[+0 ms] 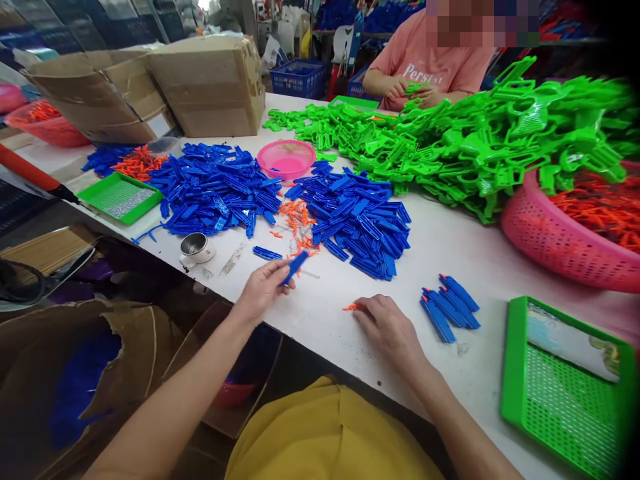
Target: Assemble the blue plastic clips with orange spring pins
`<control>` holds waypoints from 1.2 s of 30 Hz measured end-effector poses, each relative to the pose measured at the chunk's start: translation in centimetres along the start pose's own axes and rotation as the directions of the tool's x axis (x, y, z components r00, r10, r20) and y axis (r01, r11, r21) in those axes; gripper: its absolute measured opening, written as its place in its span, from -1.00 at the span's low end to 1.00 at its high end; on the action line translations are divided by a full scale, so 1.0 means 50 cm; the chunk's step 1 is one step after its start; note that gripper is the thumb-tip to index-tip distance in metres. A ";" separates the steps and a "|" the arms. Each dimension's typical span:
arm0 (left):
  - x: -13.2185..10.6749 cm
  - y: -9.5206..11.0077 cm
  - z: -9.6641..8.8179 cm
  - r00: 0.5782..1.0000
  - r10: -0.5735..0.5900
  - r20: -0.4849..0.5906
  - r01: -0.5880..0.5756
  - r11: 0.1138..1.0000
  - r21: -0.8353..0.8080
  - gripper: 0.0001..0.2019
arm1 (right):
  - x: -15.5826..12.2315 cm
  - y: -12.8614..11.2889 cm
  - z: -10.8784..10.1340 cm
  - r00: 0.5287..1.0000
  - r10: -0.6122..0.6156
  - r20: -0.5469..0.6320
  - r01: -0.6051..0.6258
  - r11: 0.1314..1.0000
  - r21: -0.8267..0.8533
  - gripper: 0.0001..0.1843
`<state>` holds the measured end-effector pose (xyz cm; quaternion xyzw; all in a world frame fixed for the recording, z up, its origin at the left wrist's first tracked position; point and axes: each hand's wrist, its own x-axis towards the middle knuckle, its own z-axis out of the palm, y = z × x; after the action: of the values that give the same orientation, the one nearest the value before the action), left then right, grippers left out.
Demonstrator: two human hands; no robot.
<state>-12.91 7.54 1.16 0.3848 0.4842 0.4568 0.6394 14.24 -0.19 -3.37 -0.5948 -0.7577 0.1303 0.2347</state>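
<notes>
Between the thumb and fingers of my left hand (265, 288) is a flat blue plastic piece (296, 267), tilted up over the table. My right hand (387, 327), low over the white tabletop, pinches a small orange plastic piece (349, 308). Just beyond my left hand lie loose orange pieces (299, 217) and thin metal springs (311, 274), with a single blue piece (267, 253) beside them. To the right of my right hand, several blue pieces with orange tips (449, 308) rest side by side.
Blue piece heaps (215, 190) and a big green plastic pile (450, 140) cover the far table. A pink basket (560, 247) and green tray (517, 373) stand right; a metal cup (196, 249), green tray (120, 199) and cardboard boxes (210, 87) left. Opposite sits a person (445, 67) handling green pieces.
</notes>
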 end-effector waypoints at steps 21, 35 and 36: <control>-0.067 -0.031 0.044 0.979 -0.092 -0.182 -0.012 0.863 -0.505 -0.73 | -0.087 -0.006 -0.008 0.985 -0.027 -0.169 0.028 1.000 0.001 -0.82; -0.113 -0.115 0.154 0.936 -0.350 0.020 0.299 0.766 -0.570 -0.83 | -0.061 -0.046 -0.031 0.972 0.123 -0.201 -0.072 0.967 0.245 -0.88; -0.112 -0.117 0.159 0.934 -0.354 0.039 0.312 0.761 -0.568 -0.79 | -0.056 -0.056 -0.037 0.970 0.131 -0.207 -0.068 0.956 0.286 -0.89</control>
<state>-4.57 0.13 -0.96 0.0691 0.4097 0.4719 0.7776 13.33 -3.79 -1.03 -0.6046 -0.6698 0.1788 0.3923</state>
